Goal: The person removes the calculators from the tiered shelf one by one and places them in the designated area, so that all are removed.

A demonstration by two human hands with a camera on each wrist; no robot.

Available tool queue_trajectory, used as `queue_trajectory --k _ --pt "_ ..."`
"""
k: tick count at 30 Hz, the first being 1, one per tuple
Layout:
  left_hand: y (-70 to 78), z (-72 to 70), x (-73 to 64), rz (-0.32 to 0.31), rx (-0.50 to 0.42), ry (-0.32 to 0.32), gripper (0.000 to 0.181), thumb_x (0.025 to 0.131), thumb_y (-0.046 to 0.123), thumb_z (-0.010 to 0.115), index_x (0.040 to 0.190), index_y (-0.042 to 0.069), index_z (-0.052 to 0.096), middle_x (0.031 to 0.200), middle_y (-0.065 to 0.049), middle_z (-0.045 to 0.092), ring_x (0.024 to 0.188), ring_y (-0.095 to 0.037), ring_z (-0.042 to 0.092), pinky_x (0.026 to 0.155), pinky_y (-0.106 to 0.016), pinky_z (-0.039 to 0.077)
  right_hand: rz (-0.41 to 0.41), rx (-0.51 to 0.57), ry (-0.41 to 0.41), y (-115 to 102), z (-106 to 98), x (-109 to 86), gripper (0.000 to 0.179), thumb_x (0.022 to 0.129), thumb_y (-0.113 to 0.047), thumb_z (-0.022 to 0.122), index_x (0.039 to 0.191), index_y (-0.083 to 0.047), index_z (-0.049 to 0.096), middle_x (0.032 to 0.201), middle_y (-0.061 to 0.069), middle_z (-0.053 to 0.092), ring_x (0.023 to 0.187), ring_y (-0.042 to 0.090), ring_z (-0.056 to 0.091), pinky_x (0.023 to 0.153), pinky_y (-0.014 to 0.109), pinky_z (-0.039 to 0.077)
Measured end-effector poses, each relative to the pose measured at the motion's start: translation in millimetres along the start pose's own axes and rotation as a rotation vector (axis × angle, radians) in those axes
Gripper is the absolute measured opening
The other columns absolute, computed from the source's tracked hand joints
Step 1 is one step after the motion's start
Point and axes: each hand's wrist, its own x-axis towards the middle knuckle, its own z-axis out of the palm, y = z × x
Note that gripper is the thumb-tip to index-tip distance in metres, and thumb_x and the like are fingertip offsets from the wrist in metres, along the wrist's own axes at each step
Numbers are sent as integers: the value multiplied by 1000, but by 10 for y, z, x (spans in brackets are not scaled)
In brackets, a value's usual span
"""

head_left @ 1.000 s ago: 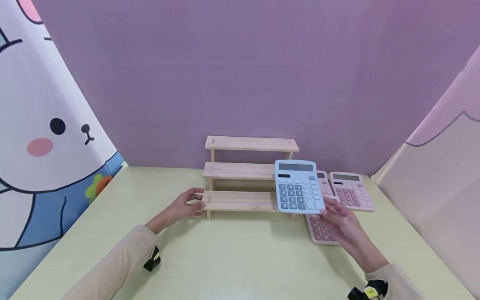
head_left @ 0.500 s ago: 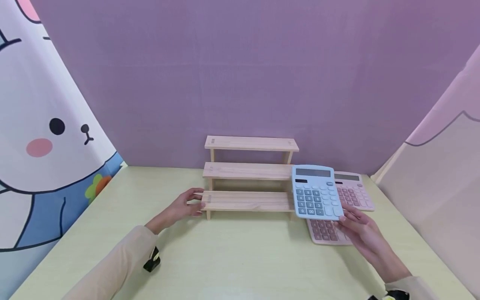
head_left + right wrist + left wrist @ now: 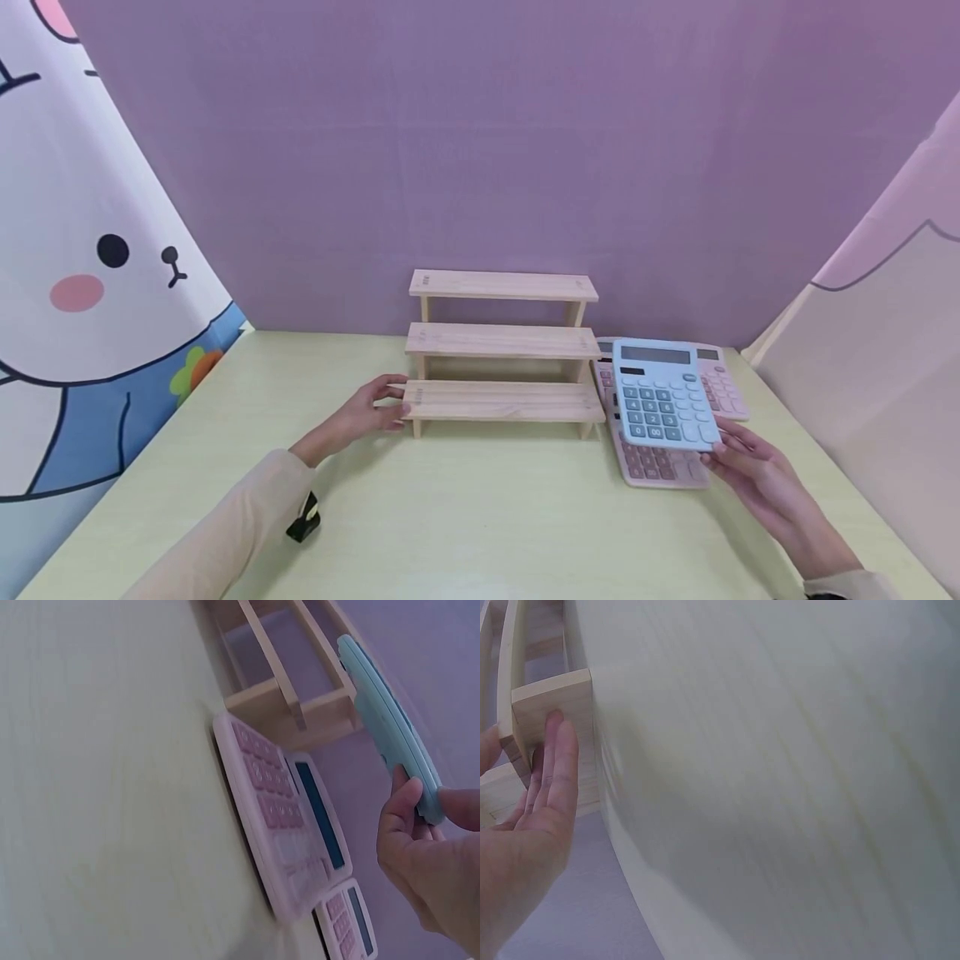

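Observation:
My right hand (image 3: pixel 768 483) pinches the lower right corner of a light blue calculator (image 3: pixel 660 392), thumb on one face and fingers on the other. In the right wrist view the calculator (image 3: pixel 390 712) is seen edge-on, held above the table. Pink calculators lie below it; one (image 3: pixel 660 468) is partly covered by it in the head view. A three-step wooden stand (image 3: pixel 504 402) stands left of them. At the stand's left end, my left hand (image 3: pixel 367 412) holds the bottom step, and in the left wrist view its fingers (image 3: pixel 562 769) reach under the plank against the leg.
Another pink calculator (image 3: pixel 731 392) lies at the back right of the pale table (image 3: pixel 465 517). A purple backdrop (image 3: pixel 495 150) rises behind the stand. Printed cloth (image 3: pixel 112 350) hangs at the left, and a pale pink one (image 3: pixel 892 350) at the right.
My right hand has carried the blue calculator rightward and slightly down, away from the stand's right side to above the pink calculators. My left hand stays at the stand's left end.

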Motion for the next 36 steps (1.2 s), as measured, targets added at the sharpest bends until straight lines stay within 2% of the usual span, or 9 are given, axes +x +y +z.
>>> queue_trajectory --k 11,25,36 --pt "-45 -8 1 11 1 3 59 89 16 59 137 2 28 127 -27 42 96 -22 60 83 -39 55 49 22 -21 -94 -263 -168 52 92 16 18 125 -4 52 118 11 58 104 19 58 91 27 51" --pt "-67 5 0 11 -7 -2 60 89 17 60 138 4 28 128 -26 41 98 -23 60 84 -40 55 27 119 -91 -273 -578 -342 56 91 17 9 127 1 49 122 16 57 110 25 57 95 32 49" --pt "-62 0 11 16 -4 -1 59 89 15 60 137 4 29 127 -26 42 97 -23 60 83 -39 55 97 176 -114 -345 -804 -472 60 91 15 4 129 1 48 125 16 55 112 25 55 96 34 48"
